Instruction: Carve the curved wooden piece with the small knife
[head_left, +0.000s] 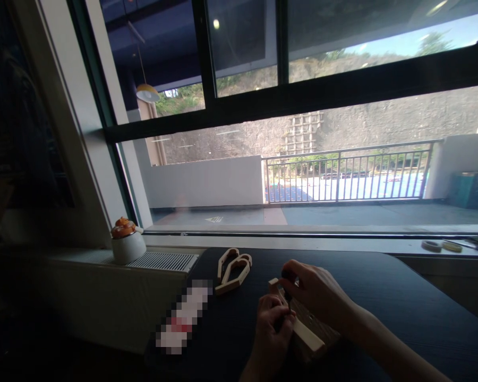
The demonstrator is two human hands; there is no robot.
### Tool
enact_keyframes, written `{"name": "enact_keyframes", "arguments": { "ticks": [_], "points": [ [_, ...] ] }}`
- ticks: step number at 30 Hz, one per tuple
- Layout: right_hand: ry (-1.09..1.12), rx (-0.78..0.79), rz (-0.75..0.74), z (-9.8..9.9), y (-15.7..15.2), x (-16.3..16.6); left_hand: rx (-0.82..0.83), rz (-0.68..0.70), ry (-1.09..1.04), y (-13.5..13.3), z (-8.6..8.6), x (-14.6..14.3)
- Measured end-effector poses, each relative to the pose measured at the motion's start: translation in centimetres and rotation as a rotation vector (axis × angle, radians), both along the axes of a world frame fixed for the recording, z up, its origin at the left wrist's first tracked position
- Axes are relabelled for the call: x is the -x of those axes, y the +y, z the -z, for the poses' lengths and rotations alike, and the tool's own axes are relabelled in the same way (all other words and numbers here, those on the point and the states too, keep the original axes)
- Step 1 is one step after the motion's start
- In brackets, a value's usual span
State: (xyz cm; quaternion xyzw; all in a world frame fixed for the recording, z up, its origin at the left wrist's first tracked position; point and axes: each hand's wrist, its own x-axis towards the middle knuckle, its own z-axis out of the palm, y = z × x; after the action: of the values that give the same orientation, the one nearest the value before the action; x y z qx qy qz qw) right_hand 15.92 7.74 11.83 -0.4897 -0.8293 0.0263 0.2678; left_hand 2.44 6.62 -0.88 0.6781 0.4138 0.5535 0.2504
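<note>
My right hand (316, 292) is closed round the dark handle of a small screwdriver (287, 298) that stands upright over a light wooden piece (308, 335) on the dark table (402, 297). My left hand (273, 323) is closed at the tool's lower end, pressed against the same wooden piece. What the left fingers pinch is hidden. Two curved wooden frame parts (233, 270) lie on the table beyond my hands, to the left.
A white pot with an orange lid (126, 241) stands on the sill beside a vent grille (163, 261). Tape rolls (442, 246) lie on the sill at the far right. A blurred-out flat item (185, 315) lies at the table's left edge. A large window fills the view ahead.
</note>
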Motion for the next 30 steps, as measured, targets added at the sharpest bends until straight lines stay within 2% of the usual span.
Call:
{"name": "enact_keyframes", "arguments": {
  "ticks": [11,22,30],
  "points": [
    [-0.03,-0.086,-0.132,0.3,-0.2,-0.7,-0.011,-0.008,-0.022,0.0,0.1,-0.1],
    [-0.017,0.011,-0.087,0.1,-0.4,-0.3,-0.023,-0.01,-0.002,0.1,0.3,-0.1],
    [0.017,-0.016,-0.106,0.2,-0.4,0.3,-0.022,-0.015,0.014,-0.2,-0.3,0.0]
  ]
}}
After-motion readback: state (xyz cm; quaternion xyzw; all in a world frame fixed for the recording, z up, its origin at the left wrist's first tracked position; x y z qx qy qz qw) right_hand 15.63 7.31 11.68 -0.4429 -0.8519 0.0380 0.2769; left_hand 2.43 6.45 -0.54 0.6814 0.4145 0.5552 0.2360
